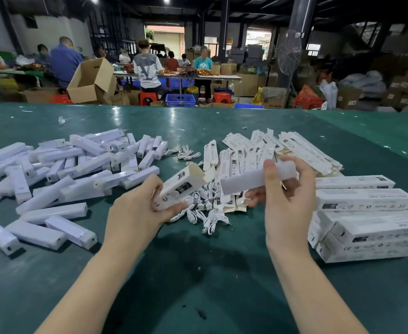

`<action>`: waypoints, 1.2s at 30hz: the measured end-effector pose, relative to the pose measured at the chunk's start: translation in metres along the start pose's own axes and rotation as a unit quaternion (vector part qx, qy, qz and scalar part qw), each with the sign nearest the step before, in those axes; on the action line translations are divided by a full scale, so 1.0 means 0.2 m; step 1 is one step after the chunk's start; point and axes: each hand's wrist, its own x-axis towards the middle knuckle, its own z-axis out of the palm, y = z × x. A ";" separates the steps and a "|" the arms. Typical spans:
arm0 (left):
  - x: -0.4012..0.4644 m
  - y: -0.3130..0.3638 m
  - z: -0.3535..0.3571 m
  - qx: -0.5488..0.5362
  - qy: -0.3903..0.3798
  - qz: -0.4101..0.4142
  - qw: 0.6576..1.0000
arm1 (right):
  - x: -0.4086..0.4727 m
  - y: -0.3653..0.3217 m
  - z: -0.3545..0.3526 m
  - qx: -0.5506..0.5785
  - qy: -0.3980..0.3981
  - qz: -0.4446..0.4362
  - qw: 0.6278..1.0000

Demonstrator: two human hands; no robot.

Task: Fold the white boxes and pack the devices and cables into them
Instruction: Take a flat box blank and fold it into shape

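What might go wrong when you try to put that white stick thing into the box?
The device in the right hand is not lined up with the open end of the box the left hand holds, so it may snag the flap. The cables lie tangled below, so pulling one might drag others along.

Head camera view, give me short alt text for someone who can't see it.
Over a green table, a person's left hand holds an open white box while the right hand holds a white device. Loose devices lie left, packed boxes right, cables between.
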 end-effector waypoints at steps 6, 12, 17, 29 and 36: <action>0.01 -0.03 0.00 0.020 -0.029 0.040 0.999 | -0.02 0.00 0.01 0.075 -0.033 0.037 0.996; -0.01 -0.04 0.03 0.036 -0.020 0.079 0.996 | -0.03 -0.02 0.02 0.063 -0.038 0.016 0.997; -0.01 -0.03 0.03 0.044 0.001 0.075 0.996 | -0.05 -0.01 0.03 -0.002 -0.089 0.000 0.996; -0.03 -0.03 0.04 0.068 -0.018 0.069 0.995 | -0.01 0.03 0.01 -0.082 -0.103 0.067 0.989; -0.03 -0.02 0.06 0.101 -0.069 0.029 0.992 | 0.00 0.02 0.00 -0.101 -0.101 0.066 0.988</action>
